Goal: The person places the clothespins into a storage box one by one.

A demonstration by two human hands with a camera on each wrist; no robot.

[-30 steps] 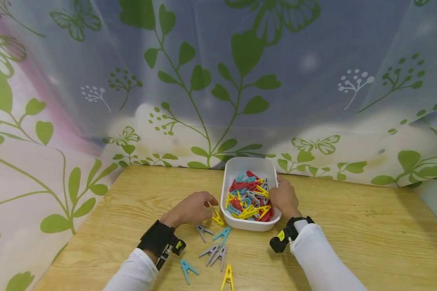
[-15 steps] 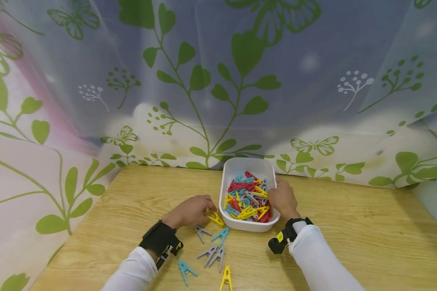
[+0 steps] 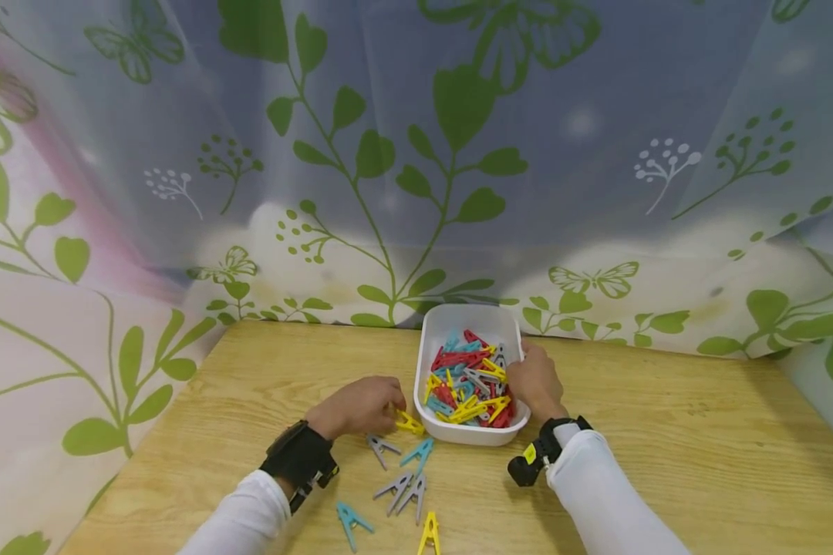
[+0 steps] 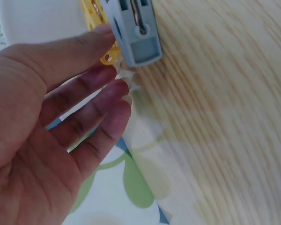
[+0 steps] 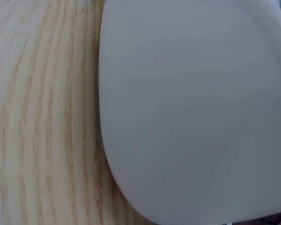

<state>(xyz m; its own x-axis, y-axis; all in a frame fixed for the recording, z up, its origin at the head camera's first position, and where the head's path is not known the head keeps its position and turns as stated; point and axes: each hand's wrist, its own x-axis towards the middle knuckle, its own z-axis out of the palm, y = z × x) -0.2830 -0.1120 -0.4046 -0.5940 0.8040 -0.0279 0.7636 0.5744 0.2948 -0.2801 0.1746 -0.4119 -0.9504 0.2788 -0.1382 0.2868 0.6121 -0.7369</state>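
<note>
My left hand [image 3: 364,405] is at the near left corner of a white plastic tub [image 3: 468,437], its thumb and fingertips pinching the end of a yellow clothespin [image 3: 409,422]. In the left wrist view that yellow clothespin [image 4: 94,14] is partly hidden behind a greyish clothespin [image 4: 139,44]. My right hand [image 3: 536,379] grips the tub's right rim; some of its fingers are hidden. The tub holds a heap of red, yellow, blue and grey clothespins [image 3: 468,378]. Its white wall [image 5: 192,112] fills most of the right wrist view.
Loose on the wooden table [image 3: 666,439] lie grey clothespins [image 3: 382,450], blue clothespins [image 3: 419,455] and another yellow clothespin [image 3: 429,533] near the front. A patterned curtain [image 3: 416,193] hangs directly behind the table and the tub.
My left fingers have closed on the yellow clothespin, which has turned from steeply slanted to flatter. My right hand stays on the tub's rim. The head view has shifted slightly.
</note>
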